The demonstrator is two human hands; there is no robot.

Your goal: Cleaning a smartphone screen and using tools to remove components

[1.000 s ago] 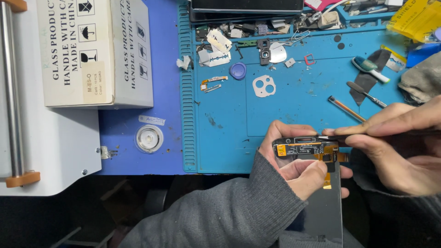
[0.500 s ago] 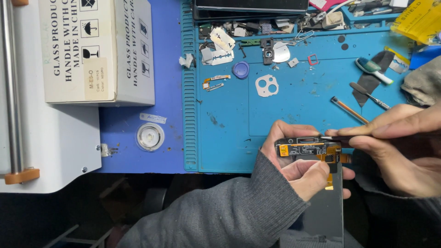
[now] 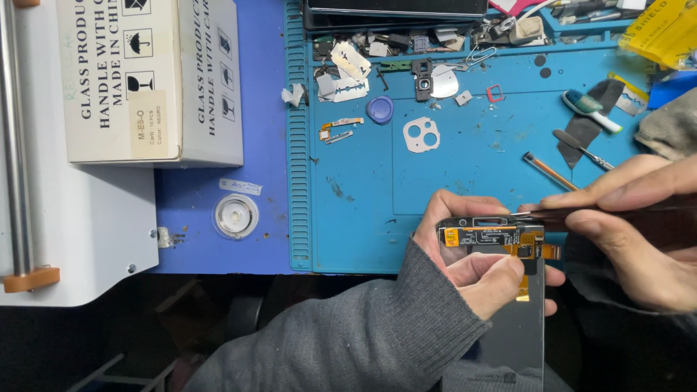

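- L hand clamped on black phone display assembly, held over near edge of blue silicone mat.
- R hand pinching dark thin tool; tip at assembly's top edge.
- vs 1 s ago: no real shift, so tool work looks ongoing.

Left hand, emerging from a grey knitted sleeve that enters from the lower centre, is curled with the thumb pressed across the front and the fingers wrapped round behind, forming a closed grip. Right hand enters from the right edge, palm turned downward, with thumb and forefinger extended leftward and pinched together in a fine closed grip. The two hands lie close together, the right fingertips just above and beside the left fingers.
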